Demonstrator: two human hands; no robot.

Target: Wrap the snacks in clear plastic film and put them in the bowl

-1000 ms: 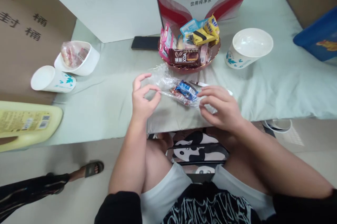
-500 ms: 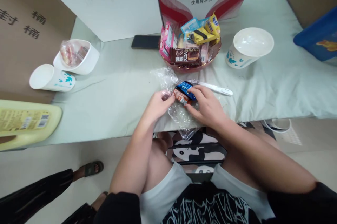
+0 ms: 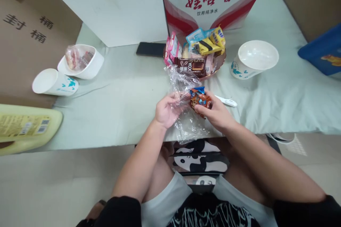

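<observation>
Between the thumb and fingers of my right hand [image 3: 217, 111] is a brown-and-blue snack packet [image 3: 200, 102], lifted just over the table's front part. Crinkled clear plastic wrap [image 3: 186, 125] spreads below and beside it, and my left hand [image 3: 169, 109] pinches part of that wrap. Just beyond both hands stands a glass bowl [image 3: 214, 72] heaped with wrapped snacks: a brown cocoa packet [image 3: 190, 66], yellow packets [image 3: 209, 46] and pink ones [image 3: 173, 48]. A white pen-like stick [image 3: 226, 101] lies partly hidden behind my right hand.
At the right is a large paper cup [image 3: 255, 60]; a white bowl [image 3: 89, 67] and a tipped paper cup [image 3: 54, 83] are at the left. A dark phone [image 3: 150, 49] lies before white boxes [image 3: 112, 10]. A yellow jug [image 3: 29, 127] stands at the left edge.
My right hand has picked up the snack packet and turned it. My left hand has shifted right and draws up the plastic wrap. The bystander's legs at lower left have mostly left view.
</observation>
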